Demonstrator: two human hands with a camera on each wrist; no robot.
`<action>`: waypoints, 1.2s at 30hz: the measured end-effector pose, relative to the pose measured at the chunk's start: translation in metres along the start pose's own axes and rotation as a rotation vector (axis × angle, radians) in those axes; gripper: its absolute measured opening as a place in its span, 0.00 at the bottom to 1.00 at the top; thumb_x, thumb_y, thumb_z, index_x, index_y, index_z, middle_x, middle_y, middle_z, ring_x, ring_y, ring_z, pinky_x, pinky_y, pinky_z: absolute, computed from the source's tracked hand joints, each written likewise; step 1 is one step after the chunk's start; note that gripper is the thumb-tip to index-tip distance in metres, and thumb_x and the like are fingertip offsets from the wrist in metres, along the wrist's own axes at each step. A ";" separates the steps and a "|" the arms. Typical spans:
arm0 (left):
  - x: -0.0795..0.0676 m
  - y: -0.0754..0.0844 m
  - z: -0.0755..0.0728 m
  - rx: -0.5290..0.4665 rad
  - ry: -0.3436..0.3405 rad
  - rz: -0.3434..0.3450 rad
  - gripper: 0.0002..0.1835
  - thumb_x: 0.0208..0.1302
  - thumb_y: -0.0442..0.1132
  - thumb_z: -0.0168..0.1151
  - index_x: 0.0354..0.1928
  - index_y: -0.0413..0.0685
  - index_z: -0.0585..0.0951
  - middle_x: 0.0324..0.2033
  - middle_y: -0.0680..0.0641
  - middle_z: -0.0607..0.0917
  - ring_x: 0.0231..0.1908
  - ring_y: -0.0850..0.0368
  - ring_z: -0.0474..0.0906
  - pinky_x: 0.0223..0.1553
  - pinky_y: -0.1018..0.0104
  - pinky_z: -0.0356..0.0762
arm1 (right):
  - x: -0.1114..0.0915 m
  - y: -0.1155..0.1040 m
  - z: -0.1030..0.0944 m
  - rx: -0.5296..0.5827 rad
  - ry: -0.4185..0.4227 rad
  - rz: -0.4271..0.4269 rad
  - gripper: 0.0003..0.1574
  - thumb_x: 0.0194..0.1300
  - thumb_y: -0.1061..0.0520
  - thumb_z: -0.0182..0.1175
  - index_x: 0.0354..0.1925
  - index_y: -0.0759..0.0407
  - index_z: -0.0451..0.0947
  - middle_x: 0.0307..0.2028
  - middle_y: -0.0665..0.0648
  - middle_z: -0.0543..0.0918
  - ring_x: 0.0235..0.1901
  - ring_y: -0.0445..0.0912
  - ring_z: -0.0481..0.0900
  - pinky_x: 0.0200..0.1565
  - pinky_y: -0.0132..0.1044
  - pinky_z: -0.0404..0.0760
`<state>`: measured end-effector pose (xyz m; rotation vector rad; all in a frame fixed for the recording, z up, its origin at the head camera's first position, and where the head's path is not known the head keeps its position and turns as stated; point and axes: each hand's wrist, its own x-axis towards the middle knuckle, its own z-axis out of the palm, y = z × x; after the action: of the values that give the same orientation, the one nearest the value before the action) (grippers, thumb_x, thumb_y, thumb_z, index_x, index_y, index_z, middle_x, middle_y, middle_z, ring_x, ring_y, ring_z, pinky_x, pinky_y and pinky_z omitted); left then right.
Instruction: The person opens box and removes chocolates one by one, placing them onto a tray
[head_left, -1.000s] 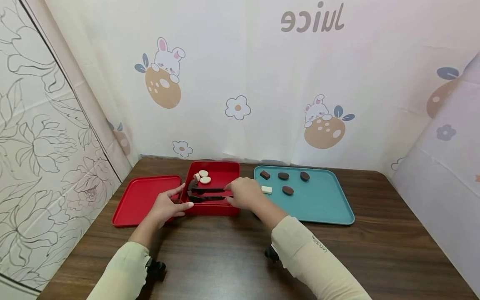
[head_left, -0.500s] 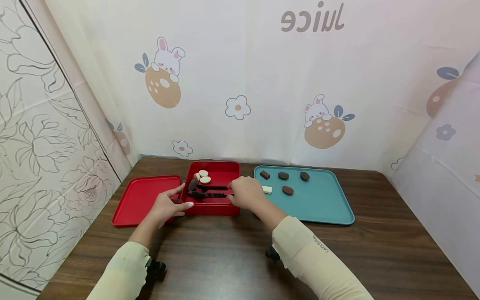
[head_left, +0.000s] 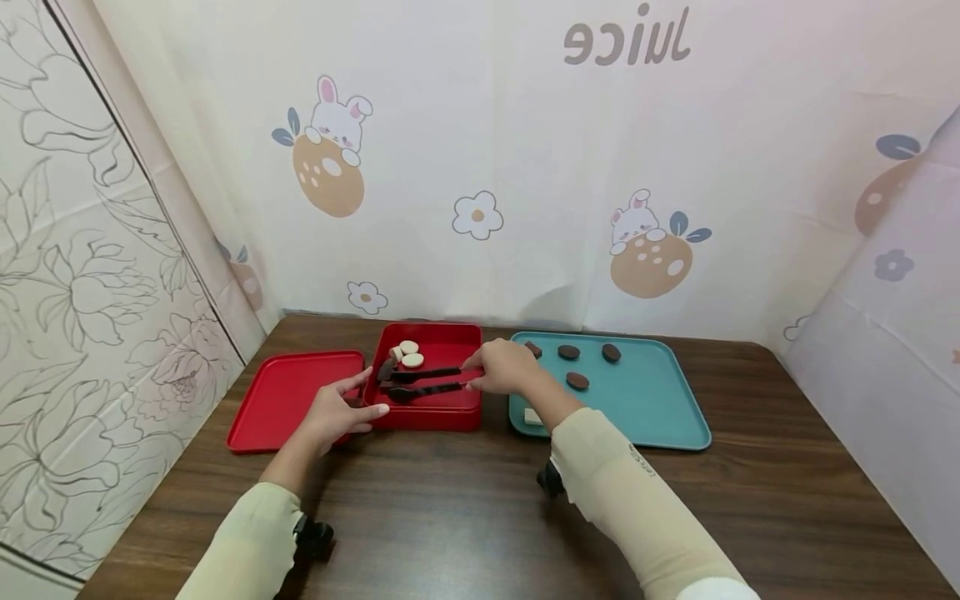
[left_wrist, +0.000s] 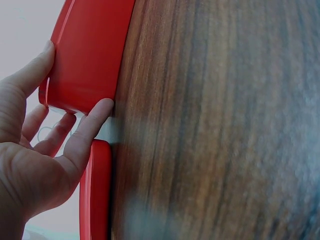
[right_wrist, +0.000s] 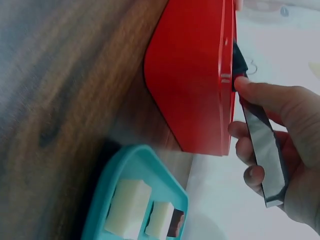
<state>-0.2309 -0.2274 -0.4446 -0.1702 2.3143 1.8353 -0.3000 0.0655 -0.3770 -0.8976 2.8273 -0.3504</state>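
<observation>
Worked dark tongs (head_left: 431, 373) inside the red box (head_left: 427, 420), near the worktop's (head_left: 427, 517) back edge.
Pinched them in the curled right hand (head_left: 506, 367); rested the left hand (head_left: 330, 412), spread and clasping nothing, against the box's front left corner. Could not tell of any catch between the tips, just in front of white pieces (head_left: 412, 360). Seemed to call for a light, even squeeze and steady bracing, clear of the teal tray (head_left: 652, 408) rightward.
</observation>
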 end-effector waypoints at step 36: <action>0.002 -0.001 0.000 -0.007 0.008 -0.021 0.48 0.50 0.43 0.77 0.74 0.58 0.63 0.67 0.37 0.64 0.60 0.40 0.67 0.41 0.55 0.84 | 0.005 0.020 -0.003 0.043 -0.024 -0.040 0.19 0.63 0.49 0.67 0.52 0.50 0.85 0.40 0.48 0.87 0.28 0.40 0.76 0.26 0.32 0.76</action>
<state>-0.2330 -0.2280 -0.4459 -0.2025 2.3031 1.8360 -0.3153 0.0792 -0.3800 -0.9442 2.7727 -0.4010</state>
